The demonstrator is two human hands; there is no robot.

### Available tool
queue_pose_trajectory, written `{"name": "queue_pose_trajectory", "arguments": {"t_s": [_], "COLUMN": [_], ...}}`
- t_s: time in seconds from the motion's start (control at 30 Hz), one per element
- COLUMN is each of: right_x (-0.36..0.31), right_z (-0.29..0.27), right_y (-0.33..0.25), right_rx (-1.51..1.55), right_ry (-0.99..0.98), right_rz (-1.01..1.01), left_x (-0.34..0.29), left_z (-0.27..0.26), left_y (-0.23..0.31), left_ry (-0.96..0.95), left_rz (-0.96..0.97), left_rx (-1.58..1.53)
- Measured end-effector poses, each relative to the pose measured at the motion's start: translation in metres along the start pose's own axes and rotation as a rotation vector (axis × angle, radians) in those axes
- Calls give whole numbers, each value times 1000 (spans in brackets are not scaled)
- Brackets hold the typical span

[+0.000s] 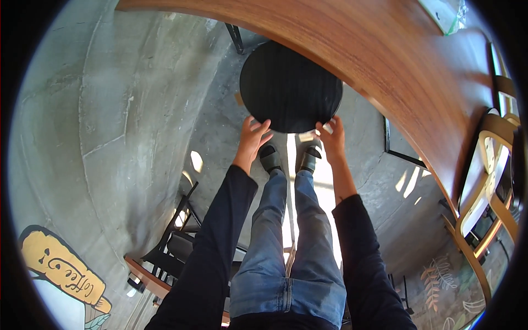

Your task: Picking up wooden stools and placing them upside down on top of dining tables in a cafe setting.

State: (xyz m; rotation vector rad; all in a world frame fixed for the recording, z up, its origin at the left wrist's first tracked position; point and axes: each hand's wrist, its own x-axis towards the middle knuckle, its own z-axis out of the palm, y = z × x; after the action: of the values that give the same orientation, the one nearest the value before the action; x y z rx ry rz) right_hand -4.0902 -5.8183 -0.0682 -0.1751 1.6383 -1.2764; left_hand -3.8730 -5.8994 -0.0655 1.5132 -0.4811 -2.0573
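A round black stool seat (290,88) is in front of me at the top middle, its far right side hidden by the wooden table edge. Whatever supports it is out of sight beneath. My left hand (253,139) is at its near left rim, fingers bent against the edge. At the near right rim, my right hand (333,137) takes hold in the same way, some fingers partly hidden by the seat. Both forearms, in dark sleeves, reach forward over my legs.
A curved wooden tabletop (379,55) spans the upper right. Wood-framed chairs (489,181) stand at the far right, and a black chair (173,247) at lower left. A grey concrete wall (121,110) rises on the left. Sunlit patches mark the floor (357,154).
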Motion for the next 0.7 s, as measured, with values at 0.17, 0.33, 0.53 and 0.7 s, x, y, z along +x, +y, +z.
{"name": "queue_pose_trajectory", "arguments": {"t_s": [0.17,0.33,0.53,0.7], "right_x": [-27,-21,45,59], "right_z": [6,18,-28,-9], "right_y": [22,13,-35,2], "right_rx": [-140,172,225,286], "right_ry": [-106,58,128,-224], "right_rz": [87,193,424,490], "left_x": [-27,-9,33,26], "left_z": [-32,-78,-50,-63], "left_y": [-3,27,85,78], "left_ry": [464,564,261,311], "left_rz": [37,381,462,348], "left_rx": [364,548,627,831]}}
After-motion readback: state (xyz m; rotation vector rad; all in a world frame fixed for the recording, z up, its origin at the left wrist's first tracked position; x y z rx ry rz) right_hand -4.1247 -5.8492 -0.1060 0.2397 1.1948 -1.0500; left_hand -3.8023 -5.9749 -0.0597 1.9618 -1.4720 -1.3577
